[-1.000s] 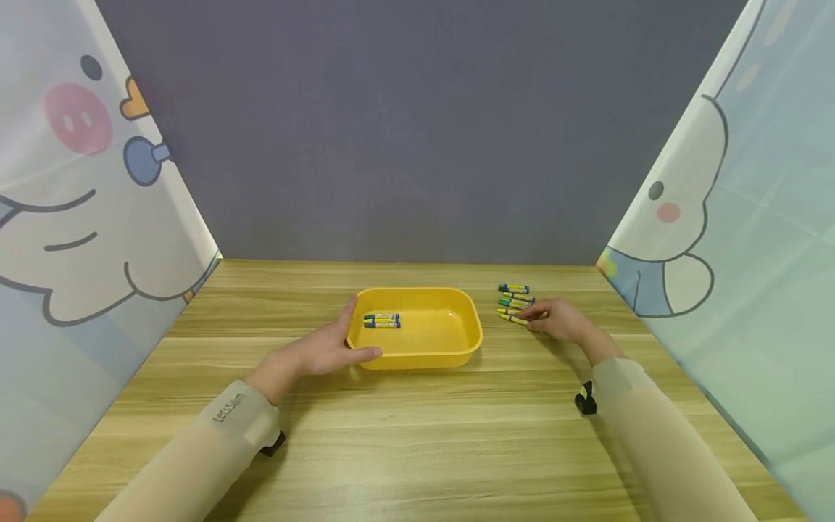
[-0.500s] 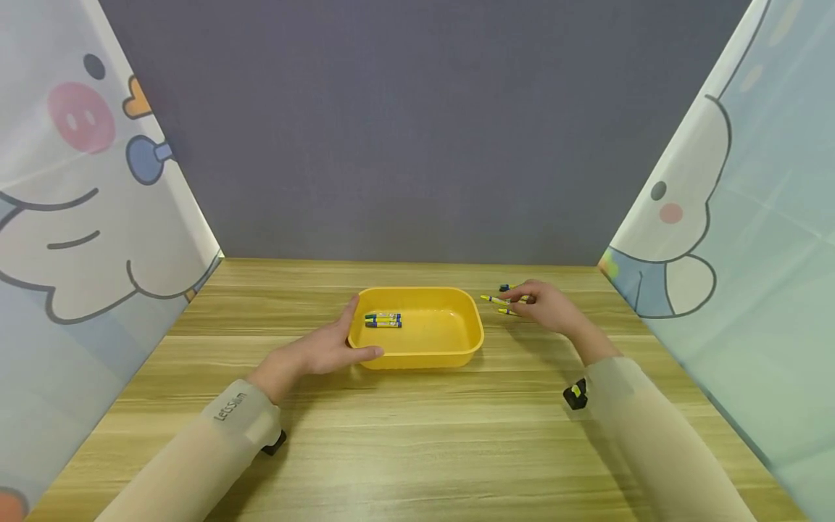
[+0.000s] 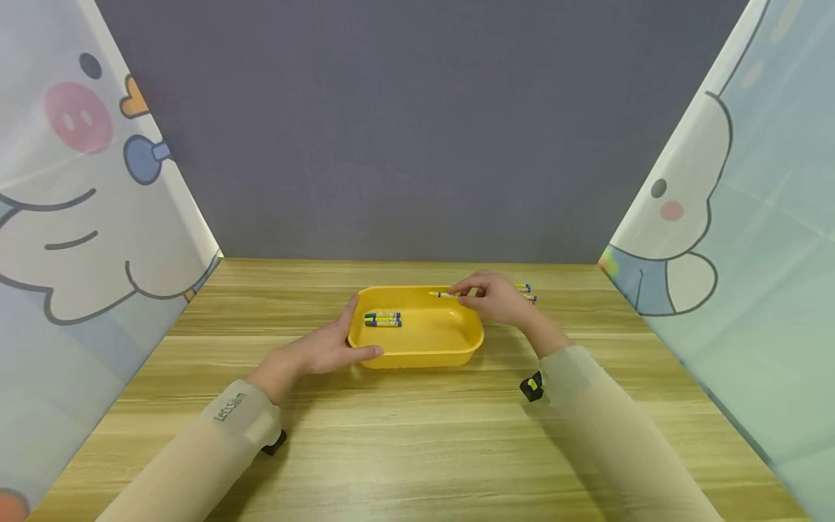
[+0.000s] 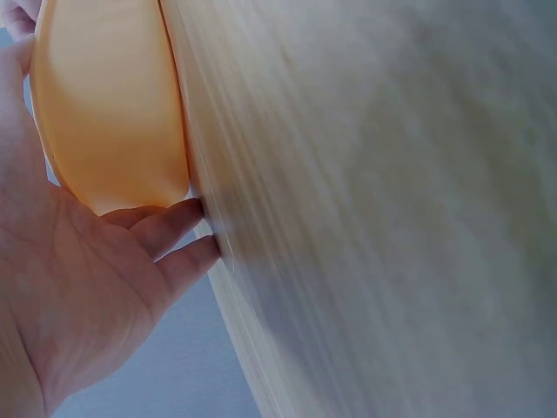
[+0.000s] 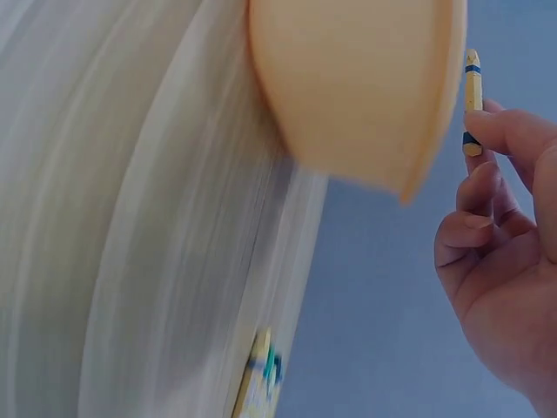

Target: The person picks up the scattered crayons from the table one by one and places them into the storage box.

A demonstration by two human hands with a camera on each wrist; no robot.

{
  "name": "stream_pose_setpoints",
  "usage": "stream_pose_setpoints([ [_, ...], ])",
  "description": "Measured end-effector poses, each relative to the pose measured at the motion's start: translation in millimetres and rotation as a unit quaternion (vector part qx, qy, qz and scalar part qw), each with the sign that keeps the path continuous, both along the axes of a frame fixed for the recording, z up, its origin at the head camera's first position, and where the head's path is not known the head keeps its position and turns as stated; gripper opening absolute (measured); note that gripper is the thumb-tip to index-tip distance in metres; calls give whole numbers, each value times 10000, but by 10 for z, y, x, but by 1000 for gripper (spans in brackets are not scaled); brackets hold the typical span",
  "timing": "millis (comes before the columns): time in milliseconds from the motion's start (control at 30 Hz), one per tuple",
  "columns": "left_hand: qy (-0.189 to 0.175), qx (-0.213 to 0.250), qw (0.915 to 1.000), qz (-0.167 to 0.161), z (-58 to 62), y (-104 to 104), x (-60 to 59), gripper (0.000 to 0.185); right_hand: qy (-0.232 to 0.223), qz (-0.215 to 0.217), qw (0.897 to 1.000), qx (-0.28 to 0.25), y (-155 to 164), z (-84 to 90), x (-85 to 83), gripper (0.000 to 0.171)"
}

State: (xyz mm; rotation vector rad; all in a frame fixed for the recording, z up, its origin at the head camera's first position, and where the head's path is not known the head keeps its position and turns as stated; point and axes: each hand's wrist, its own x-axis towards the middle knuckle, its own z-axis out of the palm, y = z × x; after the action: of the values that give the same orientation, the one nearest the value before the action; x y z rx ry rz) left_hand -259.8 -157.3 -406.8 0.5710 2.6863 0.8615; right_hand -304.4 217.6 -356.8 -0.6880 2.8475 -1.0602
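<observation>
A yellow tray (image 3: 417, 354) sits mid-table with two blue-and-yellow crayons (image 3: 383, 319) lying in its left half. My left hand (image 3: 326, 348) holds the tray's left end, thumb on the near wall, fingers along the side; the left wrist view shows the tray wall (image 4: 104, 104) against my palm. My right hand (image 3: 496, 296) pinches a yellow crayon (image 3: 443, 294) over the tray's far right rim. The right wrist view shows that crayon (image 5: 472, 100) held in my fingertips beside the tray (image 5: 357, 96).
A few more crayons (image 3: 525, 292) lie on the wooden table (image 3: 417, 442) right of the tray, partly hidden behind my right hand. Cartoon-print panels stand at both sides and a grey wall at the back.
My right hand picked a yellow crayon from the row on the right, lifted it and carried it left to above the tray's rim. The left hand stayed on the tray.
</observation>
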Motion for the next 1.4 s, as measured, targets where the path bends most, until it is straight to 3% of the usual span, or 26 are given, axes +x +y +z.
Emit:
stream_pose_setpoints([
  [267, -10, -5, 10000, 16, -2, 17, -12, 135, -74, 473, 9988, -55, -528, -136, -89, 23],
  [567, -23, -78, 10000, 57, 10, 27, 4, 134, -225, 676, 9975, 23, -1017, -285, -150, 24],
  [900, -31, -37, 10000, 28, 50, 25, 13, 134, -232, 655, 9976, -80, -1127, -431, -224, 22],
  [1200, 1, -35, 10000, -10, 16, -8, -3, 134, -276, 821, 9948, 531, -1167, -506, -226, 21],
  [1400, -71, 17, 10000, -12, -6, -16, 5, 134, -289, 805, 9945, 601, -1177, -526, -200, 18],
])
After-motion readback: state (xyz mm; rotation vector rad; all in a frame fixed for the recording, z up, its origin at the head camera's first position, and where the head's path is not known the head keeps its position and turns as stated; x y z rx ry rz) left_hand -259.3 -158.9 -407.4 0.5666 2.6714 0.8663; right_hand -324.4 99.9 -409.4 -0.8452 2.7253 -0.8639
